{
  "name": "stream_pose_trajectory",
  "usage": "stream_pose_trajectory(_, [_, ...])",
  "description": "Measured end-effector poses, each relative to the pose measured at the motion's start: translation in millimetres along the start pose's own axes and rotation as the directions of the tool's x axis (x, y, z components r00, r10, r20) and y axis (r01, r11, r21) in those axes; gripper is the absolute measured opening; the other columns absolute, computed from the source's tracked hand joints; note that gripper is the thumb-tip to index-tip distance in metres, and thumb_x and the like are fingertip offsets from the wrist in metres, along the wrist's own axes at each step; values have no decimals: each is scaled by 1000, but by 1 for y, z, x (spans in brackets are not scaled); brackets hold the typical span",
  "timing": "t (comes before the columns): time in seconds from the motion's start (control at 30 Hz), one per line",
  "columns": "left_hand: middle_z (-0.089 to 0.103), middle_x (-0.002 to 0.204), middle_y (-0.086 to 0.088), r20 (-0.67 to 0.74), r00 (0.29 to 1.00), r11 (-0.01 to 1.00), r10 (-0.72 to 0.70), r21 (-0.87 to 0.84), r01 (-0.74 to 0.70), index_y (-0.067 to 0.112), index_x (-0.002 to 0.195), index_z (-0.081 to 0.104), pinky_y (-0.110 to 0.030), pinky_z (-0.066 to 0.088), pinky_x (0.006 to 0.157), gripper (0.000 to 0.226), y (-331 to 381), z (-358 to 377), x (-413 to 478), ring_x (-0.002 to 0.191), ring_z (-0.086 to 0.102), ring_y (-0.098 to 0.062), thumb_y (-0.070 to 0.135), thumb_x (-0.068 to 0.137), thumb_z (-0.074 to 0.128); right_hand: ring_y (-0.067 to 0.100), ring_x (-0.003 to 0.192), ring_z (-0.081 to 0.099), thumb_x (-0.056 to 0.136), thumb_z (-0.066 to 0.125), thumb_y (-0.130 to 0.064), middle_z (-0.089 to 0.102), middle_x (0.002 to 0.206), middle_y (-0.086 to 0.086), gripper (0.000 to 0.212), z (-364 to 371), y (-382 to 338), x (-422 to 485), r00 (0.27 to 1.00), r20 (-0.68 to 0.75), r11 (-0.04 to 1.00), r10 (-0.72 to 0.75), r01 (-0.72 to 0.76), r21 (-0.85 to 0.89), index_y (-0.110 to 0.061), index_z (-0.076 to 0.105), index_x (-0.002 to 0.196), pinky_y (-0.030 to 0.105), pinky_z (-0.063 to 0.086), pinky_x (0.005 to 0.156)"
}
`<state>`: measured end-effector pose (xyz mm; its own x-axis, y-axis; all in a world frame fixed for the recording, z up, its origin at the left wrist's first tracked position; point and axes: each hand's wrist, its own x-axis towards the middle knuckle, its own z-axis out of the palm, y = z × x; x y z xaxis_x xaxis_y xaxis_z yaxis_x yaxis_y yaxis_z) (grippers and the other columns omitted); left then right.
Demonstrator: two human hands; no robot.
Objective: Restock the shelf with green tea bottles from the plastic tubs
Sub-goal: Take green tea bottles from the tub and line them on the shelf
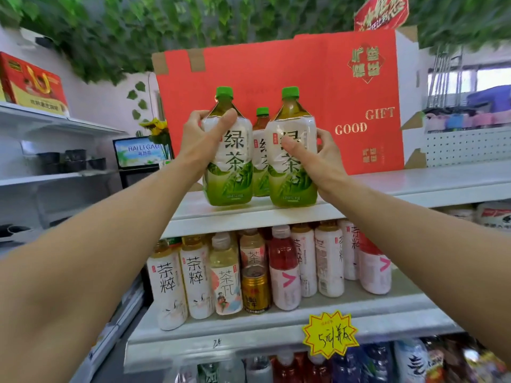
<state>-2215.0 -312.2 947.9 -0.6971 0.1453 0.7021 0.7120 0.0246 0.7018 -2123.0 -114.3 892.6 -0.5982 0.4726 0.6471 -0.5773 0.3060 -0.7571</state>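
Two bare forearms reach up and away from the camera, one from each lower corner. Below them, at the bottom edge, a low shelf holds blurred bottles with dark, red and pale contents. A yellow star-shaped price tag [330,334] hangs on the front lip of the middle shelf [221,327] just above. On that shelf stand white-labelled tea bottles [167,286] at the left and a gold can [255,291] near the centre. Just right of the can is a red drink bottle [284,275], with more white and pink bottles in rows behind. Higher and farther, two green tea bottles stand upright side by side at the front of the top shelf [414,183]. The left hand [197,139] grips the left green tea bottle [229,172] near its shoulder, thumb laid across the front and fingers curled round its left side. The right hand [318,156] grips the right green tea bottle [293,183], thumb pressed on the label's front and fingers wrapped round its right side. Between and behind these two stands a third green tea bottle [260,150], also upright and partly hidden. Behind the bottles a large red gift box [276,73] stands on the same shelf. Farther left are white shelves, a small screen [138,153] and yellow flowers [156,128]. Green leaves [166,23] cover the ceiling.
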Motion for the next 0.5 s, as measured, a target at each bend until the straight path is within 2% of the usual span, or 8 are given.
stream_pose_trajectory(0.07, [68, 113, -8, 13, 1000, 1000, -18, 4, 18, 17, 132, 46, -35, 61, 73, 97, -10, -1, 0, 93, 72, -17, 74, 58, 72, 15, 107, 64, 73, 83, -43, 61, 121, -1, 63, 1, 3, 4, 1000, 23, 1000, 16, -16, 12, -30, 48, 123, 37, 55, 92])
stream_pose_trajectory(0.13, [66, 118, -11, 26, 999, 999, -39, -15, 39, 15, 134, 46, -30, 60, 67, 96, -21, -2, 2, 93, 72, -18, 72, 62, 74, 16, 104, 66, 73, 83, -41, 63, 121, 2, 59, 1, 5, 8, 996, 75, 998, 54, -56, 32, -33, 47, 119, 38, 58, 88])
stream_pose_trajectory(0.2, [63, 120, -13, 30, 998, 998, -59, -34, 60, 15, 133, 45, -25, 58, 62, 89, -30, -2, 7, 95, 71, -19, 68, 69, 75, 16, 101, 68, 75, 82, -39, 65, 119, 2, 57, -1, 5, 12, 987, 129, 994, 97, -103, 43, -34, 46, 118, 38, 58, 87])
stream_pose_trajectory(0.3, [66, 114, -7, 55, 996, 997, -73, -28, 75, 15, 135, 42, -22, 57, 60, 70, -35, 0, 11, 91, 70, -14, 54, 84, 70, 19, 104, 67, 74, 82, -40, 67, 116, 1, 58, -5, 5, 18, 976, 187, 993, 111, -118, 23, -34, 48, 120, 43, 55, 93])
stream_pose_trajectory(0.37, [66, 111, -3, 53, 994, 994, -91, -62, 94, 15, 137, 39, -23, 57, 62, 73, -32, 4, 7, 87, 68, -10, 53, 83, 70, 19, 107, 66, 68, 84, -46, 67, 118, 0, 74, -9, 7, 21, 969, 224, 994, 102, -94, -46, -30, 47, 130, 45, 54, 95])
stream_pose_trajectory(0.43, [63, 115, -2, 33, 993, 990, -117, -76, 119, 17, 139, 34, -24, 58, 67, 87, -32, 7, -8, 91, 66, -10, 56, 74, 75, 17, 109, 64, 54, 87, -56, 63, 121, -2, 99, -12, 12, 18, 968, 232, 974, 91, -37, -225, -30, 40, 137, 44, 54, 95])
stream_pose_trajectory(0.5, [55, 127, 0, 31, 994, 994, -105, 48, 103, 24, 146, 26, -33, 56, 89, 116, -43, 7, -28, 109, 60, -14, 65, 54, 84, 19, 115, 57, 39, 86, -66, 54, 127, -2, 118, -14, 22, 6, 971, 212, 921, 106, -16, -389, -34, 31, 139, 46, 51, 98])
